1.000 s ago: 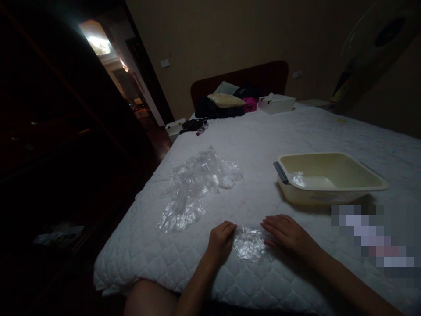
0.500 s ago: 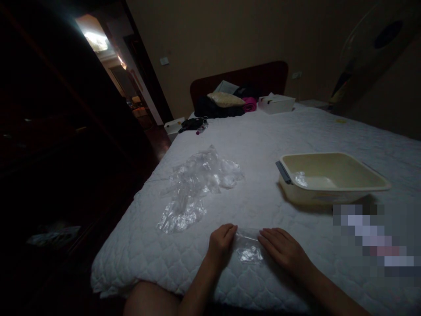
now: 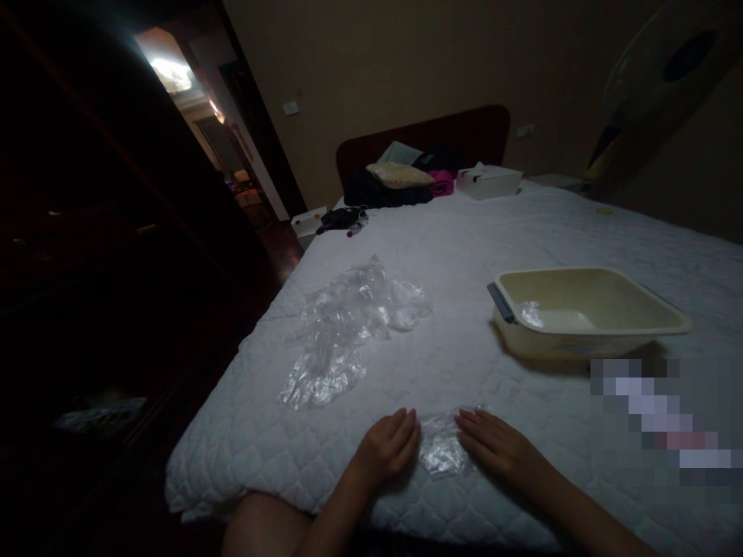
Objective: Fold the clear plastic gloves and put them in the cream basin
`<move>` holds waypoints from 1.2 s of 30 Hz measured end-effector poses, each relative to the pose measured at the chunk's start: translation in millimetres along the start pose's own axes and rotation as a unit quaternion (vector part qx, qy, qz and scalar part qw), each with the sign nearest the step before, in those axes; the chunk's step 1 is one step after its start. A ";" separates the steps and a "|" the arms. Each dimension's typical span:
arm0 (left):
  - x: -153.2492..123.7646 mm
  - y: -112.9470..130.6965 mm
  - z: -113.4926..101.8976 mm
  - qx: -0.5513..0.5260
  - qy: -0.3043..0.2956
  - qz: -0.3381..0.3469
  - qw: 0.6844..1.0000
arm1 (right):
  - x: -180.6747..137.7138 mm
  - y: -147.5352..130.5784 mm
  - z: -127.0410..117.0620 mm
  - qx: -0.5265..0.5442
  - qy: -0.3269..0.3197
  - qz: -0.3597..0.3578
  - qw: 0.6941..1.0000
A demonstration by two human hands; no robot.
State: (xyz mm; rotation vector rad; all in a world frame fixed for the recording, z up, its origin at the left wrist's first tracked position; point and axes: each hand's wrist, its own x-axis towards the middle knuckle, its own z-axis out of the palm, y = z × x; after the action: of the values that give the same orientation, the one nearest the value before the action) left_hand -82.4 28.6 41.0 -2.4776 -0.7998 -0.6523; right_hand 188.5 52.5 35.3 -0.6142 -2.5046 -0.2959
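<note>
On the near edge of the bed, a clear plastic bag (image 3: 444,447) lies crinkled and folded small between my hands. My left hand (image 3: 388,447) rests at its left side, fingers stretched forward, the tips beside the plastic. My right hand (image 3: 500,442) lies over the bag's right end with its fingers out flat, hiding part of it. A loose pile of similar clear plastic bags (image 3: 354,309) spreads across the bedding further off to the left. Beyond my right hand stands a cream plastic basin (image 3: 592,340) with a grey handle and a crumpled clear bag (image 3: 530,313) inside.
White quilted bedding (image 3: 244,433) covers the bed. A blurred-out patch (image 3: 667,425) lies below the basin. Towards the headboard (image 3: 481,131) are a cushion (image 3: 400,175), dark fabric, a pink roll (image 3: 442,184) and a white box (image 3: 491,182). A fan (image 3: 688,58) stands at right.
My left hand has loosened from a pinch on the bag and flattened out, shifting slightly lower. The bag looks more crumpled, with part of it now showing past my right fingertips.
</note>
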 end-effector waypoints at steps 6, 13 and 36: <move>-4.4 -2.6 -11.3 -0.076 -0.065 -0.045 0.994 | -7.9 2.1 15.0 0.083 -0.043 0.106 0.990; 2.5 20.4 -21.7 -0.128 -0.170 -0.060 0.975 | -9.6 2.7 9.8 0.195 -0.037 0.125 0.972; -5.9 25.8 -10.9 -0.142 -0.142 -0.094 0.975 | 24.1 37.0 -9.8 0.304 -0.088 0.308 0.897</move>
State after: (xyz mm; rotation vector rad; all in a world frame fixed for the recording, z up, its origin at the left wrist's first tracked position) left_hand -73.5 1.4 39.2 -2.8212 -1.1295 -0.5093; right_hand 192.7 90.3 59.7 -1.1325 -2.2195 0.7756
